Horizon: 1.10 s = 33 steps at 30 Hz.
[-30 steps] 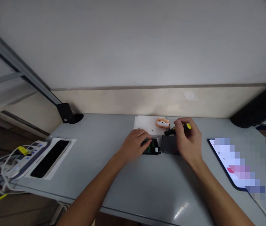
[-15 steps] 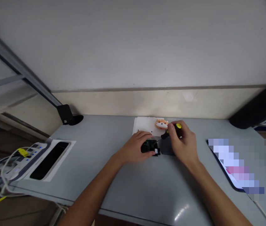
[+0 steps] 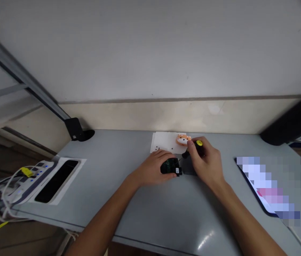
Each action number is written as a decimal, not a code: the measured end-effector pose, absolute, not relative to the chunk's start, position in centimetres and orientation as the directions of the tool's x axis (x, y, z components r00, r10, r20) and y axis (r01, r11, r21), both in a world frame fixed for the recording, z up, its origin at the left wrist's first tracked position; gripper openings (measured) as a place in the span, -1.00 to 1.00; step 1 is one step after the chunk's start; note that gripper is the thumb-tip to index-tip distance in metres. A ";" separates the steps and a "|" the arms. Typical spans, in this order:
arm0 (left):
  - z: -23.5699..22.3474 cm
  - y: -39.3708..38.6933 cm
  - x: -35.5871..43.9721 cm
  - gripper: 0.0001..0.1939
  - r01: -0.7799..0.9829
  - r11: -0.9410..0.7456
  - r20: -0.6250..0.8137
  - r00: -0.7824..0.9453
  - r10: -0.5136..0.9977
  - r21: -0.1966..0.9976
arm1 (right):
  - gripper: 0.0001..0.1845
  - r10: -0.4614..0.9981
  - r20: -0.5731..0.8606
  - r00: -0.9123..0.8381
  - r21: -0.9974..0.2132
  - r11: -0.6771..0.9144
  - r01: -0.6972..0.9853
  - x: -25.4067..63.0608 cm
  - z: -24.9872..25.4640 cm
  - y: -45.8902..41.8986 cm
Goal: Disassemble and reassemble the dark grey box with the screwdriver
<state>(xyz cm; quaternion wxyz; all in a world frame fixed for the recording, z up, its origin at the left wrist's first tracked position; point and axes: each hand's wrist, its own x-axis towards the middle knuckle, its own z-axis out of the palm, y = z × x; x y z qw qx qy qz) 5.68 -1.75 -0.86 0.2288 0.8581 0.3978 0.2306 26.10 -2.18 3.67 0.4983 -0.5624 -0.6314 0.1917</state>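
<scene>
My left hand (image 3: 154, 169) lies around a small black device with a green circuit board (image 3: 169, 165), its thumb and fingers gripping the near and far edges. In my right hand (image 3: 206, 158) is a screwdriver (image 3: 185, 154) with a black handle and a yellow end. Its thin shaft slants down and left to the board; the exact contact of the tip is too small to make out. A dark flat piece (image 3: 189, 167) sits beside the device, partly behind my right hand. Beyond both hands, white paper (image 3: 163, 138) carries several tiny dark bits and an orange animal-face case (image 3: 183, 139).
On the left a white power strip (image 3: 26, 185) with cables stands beside a black-screened phone (image 3: 57, 181) on paper. A lit tablet-like screen (image 3: 257, 188), partly pixelated, lies to the right. A black cylinder (image 3: 289, 122) leans at the back right, before the wall (image 3: 150, 117).
The screwdriver's yellow end and my right fingers have shifted slightly left, and the handle looks a little turned. My left hand keeps its grip on the device.
</scene>
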 end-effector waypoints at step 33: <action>-1.1 -1.7 5.8 -0.50 0.578 -0.570 0.199 0.579 0.791 0.584 | -0.60 0.912 0.404 0.068 -0.772 0.300 0.561 25.9 3.7 -2.4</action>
